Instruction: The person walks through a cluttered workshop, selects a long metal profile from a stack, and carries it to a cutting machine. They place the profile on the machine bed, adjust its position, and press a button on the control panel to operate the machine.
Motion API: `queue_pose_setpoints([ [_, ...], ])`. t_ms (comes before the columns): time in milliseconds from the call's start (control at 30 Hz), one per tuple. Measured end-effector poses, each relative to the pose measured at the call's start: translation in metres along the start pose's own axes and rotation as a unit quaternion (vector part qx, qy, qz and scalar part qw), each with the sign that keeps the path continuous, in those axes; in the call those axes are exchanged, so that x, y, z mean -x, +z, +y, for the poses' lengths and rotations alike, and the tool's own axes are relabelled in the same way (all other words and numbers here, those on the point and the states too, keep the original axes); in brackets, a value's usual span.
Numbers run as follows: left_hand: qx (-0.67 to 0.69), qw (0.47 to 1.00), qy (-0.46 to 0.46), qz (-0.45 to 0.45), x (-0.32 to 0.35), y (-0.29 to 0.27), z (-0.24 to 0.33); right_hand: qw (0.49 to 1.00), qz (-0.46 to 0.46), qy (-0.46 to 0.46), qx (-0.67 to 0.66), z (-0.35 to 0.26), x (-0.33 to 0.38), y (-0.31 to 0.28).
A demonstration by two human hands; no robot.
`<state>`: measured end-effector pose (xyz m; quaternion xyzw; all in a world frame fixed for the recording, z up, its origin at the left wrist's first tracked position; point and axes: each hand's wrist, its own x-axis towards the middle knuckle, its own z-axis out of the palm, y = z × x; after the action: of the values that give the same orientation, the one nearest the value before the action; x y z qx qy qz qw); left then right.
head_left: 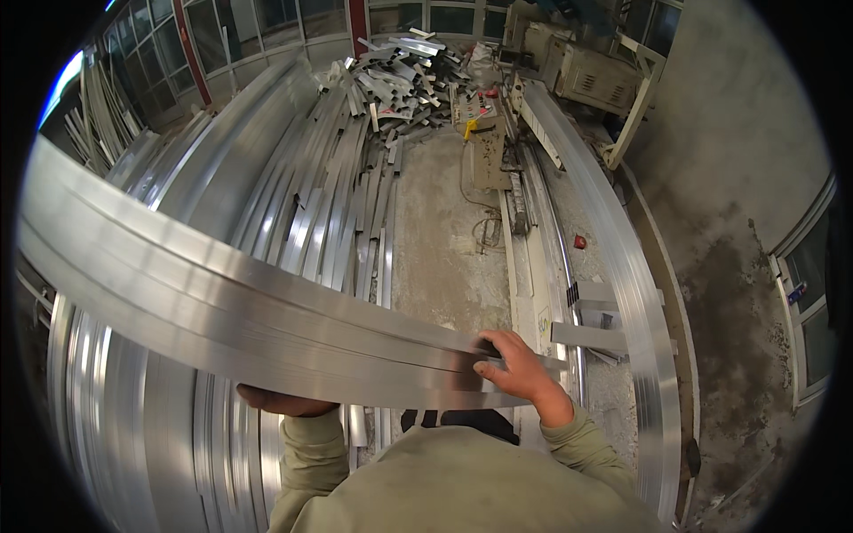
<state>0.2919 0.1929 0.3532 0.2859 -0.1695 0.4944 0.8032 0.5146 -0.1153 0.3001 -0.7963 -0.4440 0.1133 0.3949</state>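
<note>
A stack of long, flat silver aluminium profiles [240, 302] lies across in front of my body, stretching from the far left to its end near my right hand. My right hand [524, 369] is closed round that end, thumb on the upper face and fingers at the far edge. Under the near edge, my left hand [289, 404] bears the stack from below; most of its fingers are hidden beneath the metal. Both of my forearms are in light green sleeves.
Many more long profiles [302, 222] lie on the left. Short offcuts [409, 80] are heaped at the back. On the right, another long profile stack [635, 293] rests across short metal supports [591, 338]. Beyond stands a machine [595, 80]; a yellow-handled tool [471, 127] lies near it.
</note>
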Motion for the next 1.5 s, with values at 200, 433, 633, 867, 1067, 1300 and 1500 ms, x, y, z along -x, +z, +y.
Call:
queue_pose_setpoints([
  [200,0.068,0.986,-0.147,0.024,-0.168,-0.046,-0.230,0.988,-0.070,0.070,-0.115,0.104,-0.180,-0.070],
  [433,0.109,0.934,-0.337,0.050,-0.337,-0.079,-0.460,0.966,-0.080,0.104,-0.221,0.228,-0.391,-0.152],
  [633,0.114,0.871,-0.463,0.113,-0.459,-0.157,-0.604,0.950,-0.028,0.186,-0.250,0.323,-0.531,-0.173],
  [867,0.082,0.841,-0.511,0.158,-0.617,-0.269,-0.742,0.942,0.026,0.222,-0.252,0.404,-0.733,-0.181],
  [1067,0.109,0.795,-0.581,0.138,-0.784,-0.323,-0.836,0.924,0.051,0.314,-0.214,0.425,-0.884,-0.210],
  [1300,0.072,0.747,-0.642,0.158,-0.929,-0.394,-0.950,0.914,0.041,0.333,-0.227,0.498,-1.048,-0.236],
  [1500,0.046,0.717,-0.680,0.147,-1.050,-0.458,-1.077,0.900,0.081,0.337,-0.262,0.573,-1.199,-0.254],
])
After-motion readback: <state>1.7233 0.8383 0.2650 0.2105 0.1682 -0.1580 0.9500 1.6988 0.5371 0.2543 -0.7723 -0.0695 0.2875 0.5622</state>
